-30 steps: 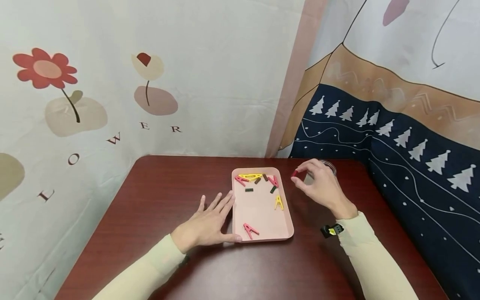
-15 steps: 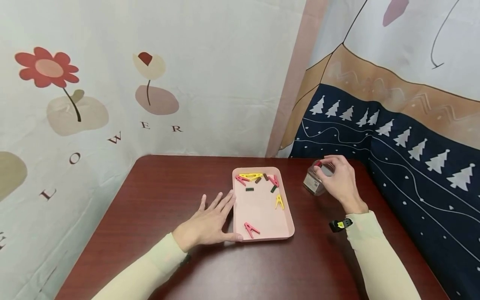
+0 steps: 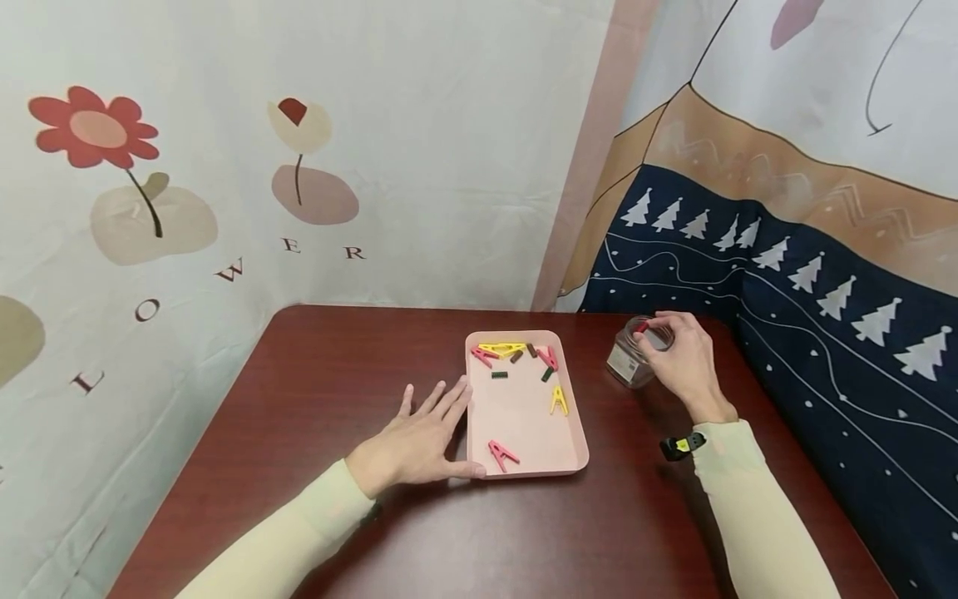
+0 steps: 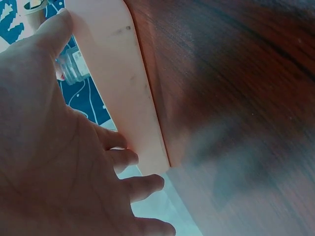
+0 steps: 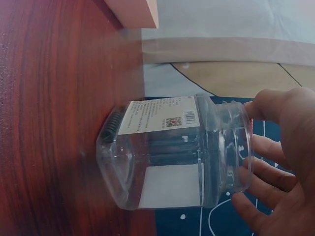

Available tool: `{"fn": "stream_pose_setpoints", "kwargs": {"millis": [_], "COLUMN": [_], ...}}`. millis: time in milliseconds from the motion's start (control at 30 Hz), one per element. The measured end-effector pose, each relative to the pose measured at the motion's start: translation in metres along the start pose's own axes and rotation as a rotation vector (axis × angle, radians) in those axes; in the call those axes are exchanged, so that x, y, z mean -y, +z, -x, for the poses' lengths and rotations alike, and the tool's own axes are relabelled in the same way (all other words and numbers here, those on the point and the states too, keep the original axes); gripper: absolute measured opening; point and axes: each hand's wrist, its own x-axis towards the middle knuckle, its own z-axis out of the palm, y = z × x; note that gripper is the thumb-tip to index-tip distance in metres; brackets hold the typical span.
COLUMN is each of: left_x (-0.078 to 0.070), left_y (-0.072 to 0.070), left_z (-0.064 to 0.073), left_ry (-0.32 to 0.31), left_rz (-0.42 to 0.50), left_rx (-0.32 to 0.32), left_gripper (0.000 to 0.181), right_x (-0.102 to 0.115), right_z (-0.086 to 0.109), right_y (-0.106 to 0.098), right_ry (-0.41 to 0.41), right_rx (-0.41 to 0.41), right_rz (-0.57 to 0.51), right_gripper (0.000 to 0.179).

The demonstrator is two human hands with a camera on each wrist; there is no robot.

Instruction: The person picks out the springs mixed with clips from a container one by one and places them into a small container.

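Note:
My right hand (image 3: pixel 686 356) pinches a small red cylinder-shaped piece (image 3: pixel 641 328) at the mouth of a clear plastic jar (image 3: pixel 625 366). Some of its fingers touch the jar's rim in the right wrist view. Inside, at the jar's bottom, lies a dark coiled piece like a spring (image 5: pixel 113 125). My left hand (image 3: pixel 415 447), fingers spread, rests against the left side of a pink tray (image 3: pixel 516 424). The tray bears pink clips (image 3: pixel 503 455), yellow clips (image 3: pixel 559 400), dark green ribbed pieces (image 3: pixel 500 375) and brown ones (image 3: pixel 516 357).
The tray and the jar stand on a dark red-brown table (image 3: pixel 359 358). A printed white curtain (image 3: pixel 434 166) hangs behind it. Dark blue cloth with white trees (image 3: pixel 823 366) borders the table's right side.
My right hand has carried the red piece rightward from near the tray to the jar's mouth, shifting only slightly in the last half second. My left hand has stayed at the tray.

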Motion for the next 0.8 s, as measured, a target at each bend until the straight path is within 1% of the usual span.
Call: {"fn": "stream_pose_setpoints", "kwargs": {"millis": [300,467,800], "left_x": [-0.0008,-0.0011,-0.0013], "left_y": [-0.0004,0.0000,-0.0016], "left_z": [0.0009,0.0001,-0.0006], "left_ry": [-0.003,-0.001,0.005], "left_rz": [0.008,0.012,0.000], "left_rx": [-0.004,-0.006,0.000], "left_gripper": [0.129,0.129,0.130], "right_x": [-0.0013,-0.0038,-0.0037], "right_z": [0.0021,0.0029,0.0045], "right_y": [0.0025,0.0056,0.0080], "right_ry": [0.023,0.025,0.027], "right_rx": [-0.009,-0.040,-0.079], "right_rz": [0.000,-0.003,-0.001], "right_gripper": [0.039,0.042,0.040]}}
